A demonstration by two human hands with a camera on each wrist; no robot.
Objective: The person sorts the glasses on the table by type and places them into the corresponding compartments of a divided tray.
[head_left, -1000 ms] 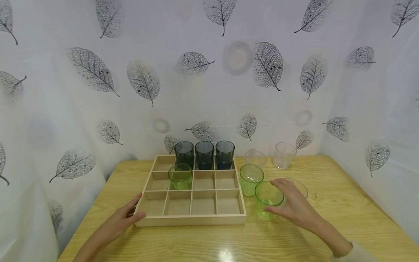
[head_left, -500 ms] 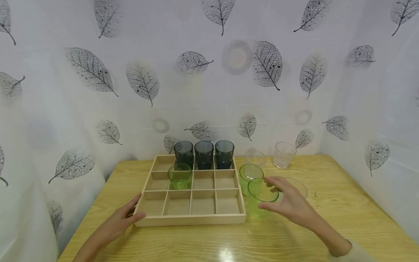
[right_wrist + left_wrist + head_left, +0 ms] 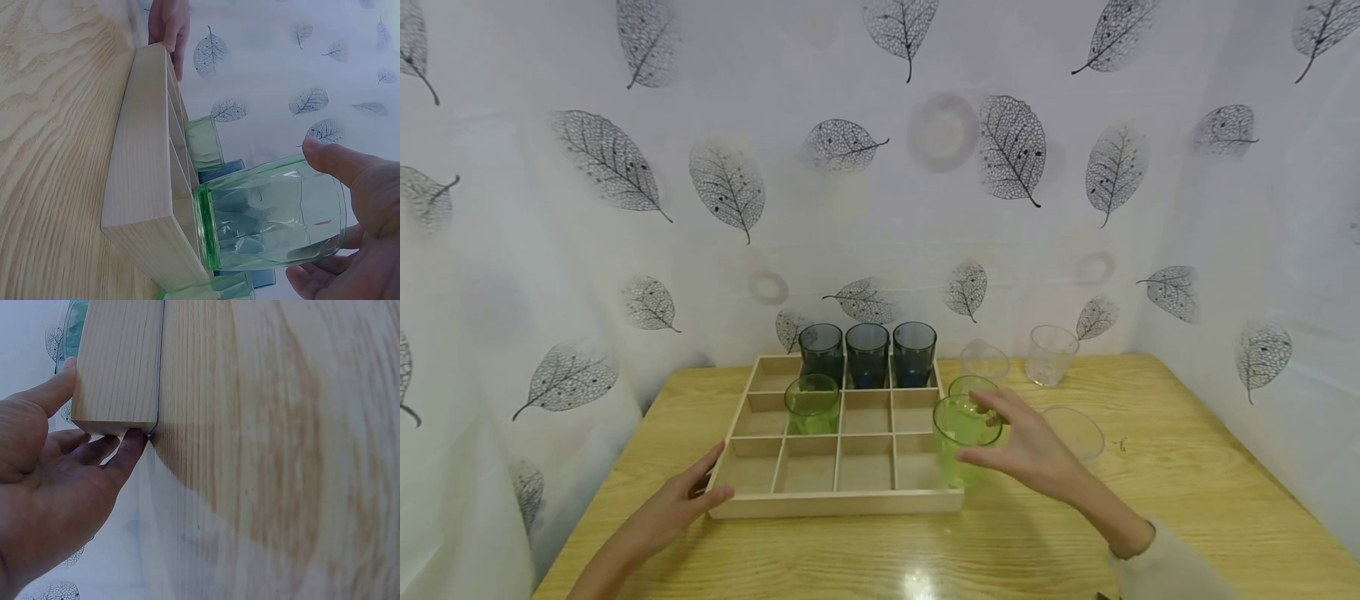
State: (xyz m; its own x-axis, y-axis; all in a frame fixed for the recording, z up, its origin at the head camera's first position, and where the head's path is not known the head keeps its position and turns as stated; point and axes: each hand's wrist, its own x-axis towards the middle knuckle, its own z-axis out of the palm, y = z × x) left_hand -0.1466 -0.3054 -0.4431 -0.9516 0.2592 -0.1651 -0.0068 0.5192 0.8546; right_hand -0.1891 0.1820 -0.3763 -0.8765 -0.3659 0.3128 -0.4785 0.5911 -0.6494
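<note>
My right hand (image 3: 1037,450) pinches a green drinking glass (image 3: 957,462) near its rim, thumb on one side and fingers on the other. In the right wrist view, the base of that glass (image 3: 269,212) is just above the right front corner of the divided wooden box (image 3: 140,150). My left hand (image 3: 670,504) grips the box's front left corner; in the left wrist view the thumb lies at the upper edge and the fingertips touch the side. Another green glass (image 3: 814,408) sits in the middle row. A further green glass (image 3: 972,383) stands right of the box, partly hidden.
Three dark blue glasses (image 3: 868,354) fill back-row compartments. Clear glasses (image 3: 1052,357) stand on the wooden table (image 3: 1180,467) to the right, one partly behind my right hand. A leaf-patterned white curtain (image 3: 880,208) hangs behind the table.
My right hand has lifted the green glass off the table and carried it left to the box's right edge. The left hand has stayed at the corner.
</note>
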